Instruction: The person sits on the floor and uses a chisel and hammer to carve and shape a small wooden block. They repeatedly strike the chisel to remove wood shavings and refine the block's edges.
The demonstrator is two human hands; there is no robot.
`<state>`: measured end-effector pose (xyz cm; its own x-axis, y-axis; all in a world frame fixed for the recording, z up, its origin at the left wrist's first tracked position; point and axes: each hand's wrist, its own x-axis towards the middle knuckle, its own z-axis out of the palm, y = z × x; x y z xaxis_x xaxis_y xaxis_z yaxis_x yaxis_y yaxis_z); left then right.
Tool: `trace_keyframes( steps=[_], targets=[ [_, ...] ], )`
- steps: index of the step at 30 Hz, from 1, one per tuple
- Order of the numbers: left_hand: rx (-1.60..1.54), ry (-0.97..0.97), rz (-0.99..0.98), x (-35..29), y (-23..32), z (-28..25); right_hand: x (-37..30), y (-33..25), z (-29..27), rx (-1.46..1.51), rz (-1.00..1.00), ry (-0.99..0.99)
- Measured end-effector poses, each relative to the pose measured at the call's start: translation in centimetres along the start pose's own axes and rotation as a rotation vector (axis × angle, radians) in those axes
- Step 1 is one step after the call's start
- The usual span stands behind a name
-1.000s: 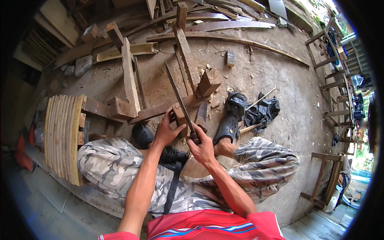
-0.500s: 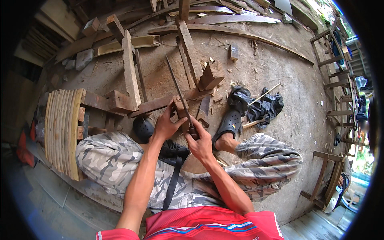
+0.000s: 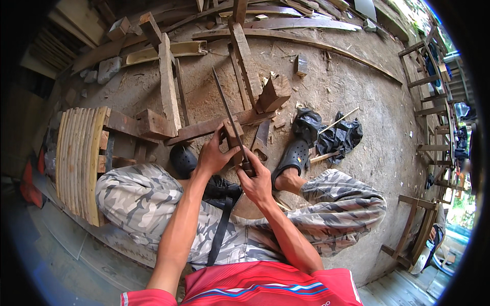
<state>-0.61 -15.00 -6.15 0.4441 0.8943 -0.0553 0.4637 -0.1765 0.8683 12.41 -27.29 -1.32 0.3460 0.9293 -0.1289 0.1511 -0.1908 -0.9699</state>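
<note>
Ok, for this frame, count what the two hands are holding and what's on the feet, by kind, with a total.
Long dark metal blade with a handle, gripped by the right hand: 1
Small brown wooden block, held by the left hand against the blade: 1
Black rubber clogs, one per foot: 2
Total: 4

Bare dirt floor (image 3: 357, 86) right; planks (image 3: 168, 86) crowding left.

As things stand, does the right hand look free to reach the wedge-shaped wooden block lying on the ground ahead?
Probably not: the right hand is gripping the long dark blade, though the ground toward the wedge-shaped wooden block looks open.
</note>
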Motion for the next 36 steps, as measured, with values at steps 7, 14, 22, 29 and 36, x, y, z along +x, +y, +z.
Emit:
trace_keyframes(
  steps=[7,14,22,29,36],
  targets=[
    [0.002,-0.013,-0.024,-0.13,0.08,-0.12,-0.06,0.04,0.07,0.005,-0.014,0.022],
    [-0.002,-0.008,-0.024,-0.07,0.24,-0.08,-0.10,0.19,-0.04,-0.012,0.010,0.013],
    [0.002,-0.017,-0.030,-0.10,-0.06,-0.09,-0.11,0.47,0.01,0.018,0.020,0.012],
    [0.008,-0.003,-0.030,-0.19,0.23,0.06,-0.06,0.57,0.04,-0.041,-0.015,0.022],
    [0.017,-0.010,-0.004,-0.44,0.37,0.32,-0.60,0.73,-0.36,-0.101,-0.012,0.021]
  ],
)
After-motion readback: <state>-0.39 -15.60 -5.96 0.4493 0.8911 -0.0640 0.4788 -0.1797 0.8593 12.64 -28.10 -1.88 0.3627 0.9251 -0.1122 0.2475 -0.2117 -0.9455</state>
